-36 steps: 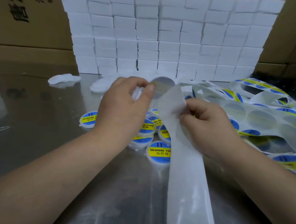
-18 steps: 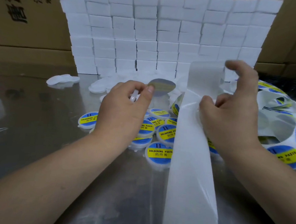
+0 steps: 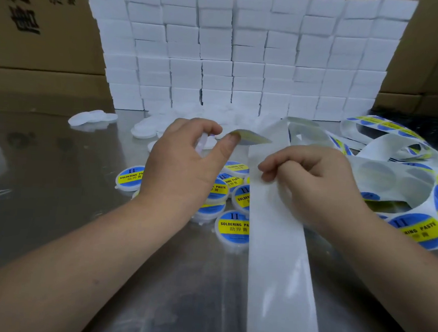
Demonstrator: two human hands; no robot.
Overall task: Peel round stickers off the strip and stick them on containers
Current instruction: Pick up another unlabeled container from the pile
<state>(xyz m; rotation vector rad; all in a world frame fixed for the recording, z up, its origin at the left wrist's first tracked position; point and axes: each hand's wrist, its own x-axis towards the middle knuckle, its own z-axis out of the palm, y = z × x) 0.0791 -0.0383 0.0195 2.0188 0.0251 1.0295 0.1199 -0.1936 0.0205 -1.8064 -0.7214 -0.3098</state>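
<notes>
My left hand [image 3: 185, 164] holds a small white container [image 3: 200, 144] in its curled fingers, and a round sticker [image 3: 250, 138] clings to its thumb tip, seen from the back side. My right hand [image 3: 310, 186] pinches the white backing strip [image 3: 279, 258], which runs from the table's near edge up past the hand. Several labelled containers [image 3: 231, 228] with blue and yellow "SOLDERING PASTE" stickers lie under and between my hands.
A wall of stacked white boxes [image 3: 244, 53] stands behind, with cardboard cartons [image 3: 42, 29] on both sides. Unlabelled white containers [image 3: 91, 118] lie at the back left. Used strip and unpeeled stickers [image 3: 422, 227] pile up on the right of the metal table [image 3: 45, 207].
My right hand came down from its raised reach and now pinches the strip lower, near the middle. The sticker on my left thumb has tilted flatter.
</notes>
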